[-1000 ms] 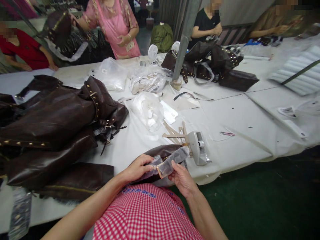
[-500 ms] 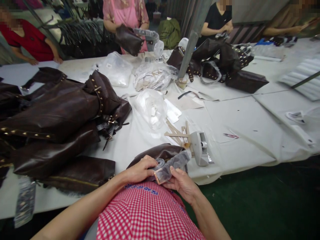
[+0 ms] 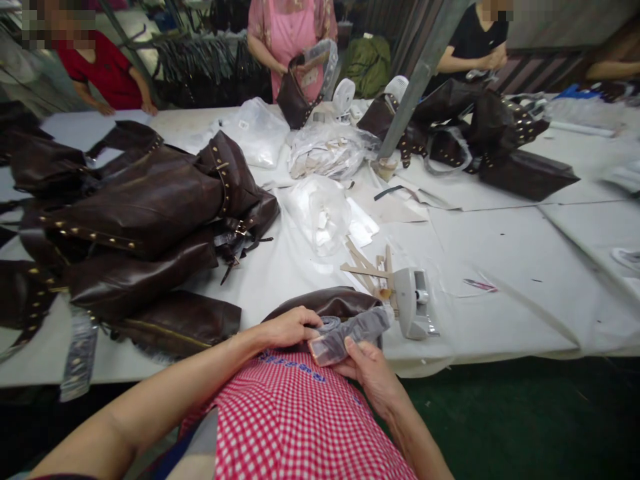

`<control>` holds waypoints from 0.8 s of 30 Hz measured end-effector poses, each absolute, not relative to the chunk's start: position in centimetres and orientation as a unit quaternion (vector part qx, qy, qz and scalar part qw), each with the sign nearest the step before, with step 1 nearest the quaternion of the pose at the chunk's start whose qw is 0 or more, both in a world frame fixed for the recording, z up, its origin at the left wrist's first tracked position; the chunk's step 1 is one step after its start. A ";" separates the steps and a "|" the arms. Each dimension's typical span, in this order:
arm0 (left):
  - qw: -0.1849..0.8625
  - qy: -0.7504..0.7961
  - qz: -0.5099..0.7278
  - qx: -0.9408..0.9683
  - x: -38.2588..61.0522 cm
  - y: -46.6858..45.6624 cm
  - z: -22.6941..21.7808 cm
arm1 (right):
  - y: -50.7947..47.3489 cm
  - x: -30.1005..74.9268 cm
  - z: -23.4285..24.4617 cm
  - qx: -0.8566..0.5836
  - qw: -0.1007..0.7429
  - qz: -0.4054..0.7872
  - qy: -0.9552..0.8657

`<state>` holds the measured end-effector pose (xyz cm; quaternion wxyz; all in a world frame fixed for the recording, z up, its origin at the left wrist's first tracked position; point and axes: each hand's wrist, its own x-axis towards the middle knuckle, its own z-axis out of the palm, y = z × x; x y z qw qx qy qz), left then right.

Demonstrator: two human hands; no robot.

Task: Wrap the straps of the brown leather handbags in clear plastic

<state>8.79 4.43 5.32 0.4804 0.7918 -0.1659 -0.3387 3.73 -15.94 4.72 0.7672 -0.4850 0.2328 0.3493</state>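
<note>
Between the left grip and the right grip, the wrap is smoky grey and see-through, and the buckle inside it is pale gold. The garment under both grips is red-and-white check. Just beyond them the leather piece is dark brown. The worktop is white. Left of the left grip, the leather pile is dark brown with gold studs. The floor, right of the right grip, is dark green.
</note>
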 end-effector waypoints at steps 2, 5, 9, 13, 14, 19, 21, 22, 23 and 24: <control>0.489 -0.155 -0.340 0.788 8.7 4.4 5.0 | -15.8 3.6 4.6 -0.511 0.753 0.341 0.235; 0.507 -0.134 -0.344 0.779 8.6 4.3 4.3 | -15.7 3.6 4.1 -0.560 0.729 0.320 0.231; 0.543 -0.074 -0.358 0.756 8.6 4.2 3.4 | -15.5 3.6 3.0 -0.614 0.699 0.299 0.213; 0.581 -0.014 -0.392 0.713 9.0 3.9 3.6 | -15.5 3.8 1.4 -0.681 0.659 0.254 0.192; 0.582 0.000 -0.401 0.708 9.1 3.8 3.8 | -15.5 3.8 1.0 -0.697 0.649 0.241 0.187; 0.567 0.036 -0.416 0.710 9.5 3.5 4.8 | -15.4 3.9 0.0 -0.735 0.622 0.202 0.179; 0.573 0.042 -0.415 0.706 9.4 3.3 4.8 | -15.3 3.7 0.1 -0.738 0.621 0.193 0.180; 0.575 0.044 -0.414 0.704 9.3 3.3 4.7 | -15.2 3.7 0.2 -0.739 0.621 0.189 0.181; 0.576 0.045 -0.414 0.703 9.1 3.2 4.6 | -15.2 3.6 0.3 -0.740 0.620 0.186 0.181; 0.574 0.046 -0.418 0.702 9.1 3.2 4.5 | -15.1 3.5 0.4 -0.741 0.619 0.187 0.180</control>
